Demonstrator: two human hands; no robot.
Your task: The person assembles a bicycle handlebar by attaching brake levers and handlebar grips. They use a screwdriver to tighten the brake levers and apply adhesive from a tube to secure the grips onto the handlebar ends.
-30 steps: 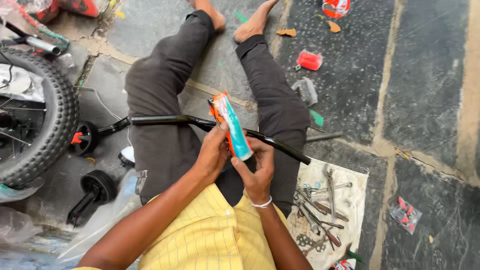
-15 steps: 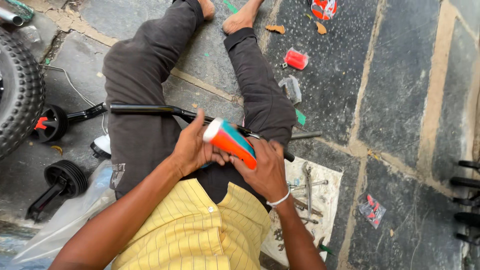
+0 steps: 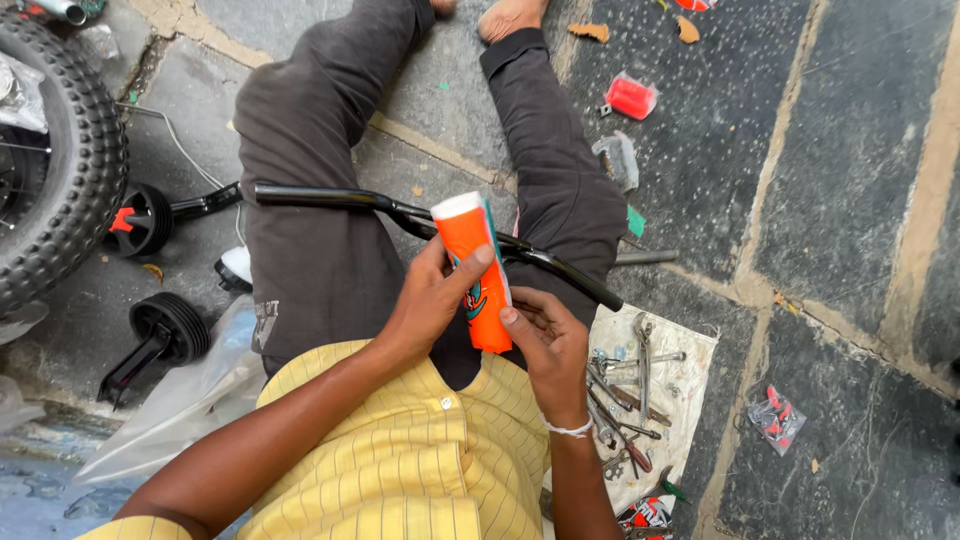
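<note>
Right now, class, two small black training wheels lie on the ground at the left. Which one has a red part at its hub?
The upper training wheel, beside the big knobby tyre, shows red at its hub. The lower training wheel is all black.

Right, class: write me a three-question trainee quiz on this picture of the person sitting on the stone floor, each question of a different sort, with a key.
1. True or false: both hands, the left hand and the right hand, are on the orange tube.
2. Multiple choice: what lies across the person's legs? A) black handlebar B) wooden plank C) garden hose
3. Fill in: the metal tools by the right leg lie on a white ____.

Key: 1 true; 2 A; 3 cloth.
</note>
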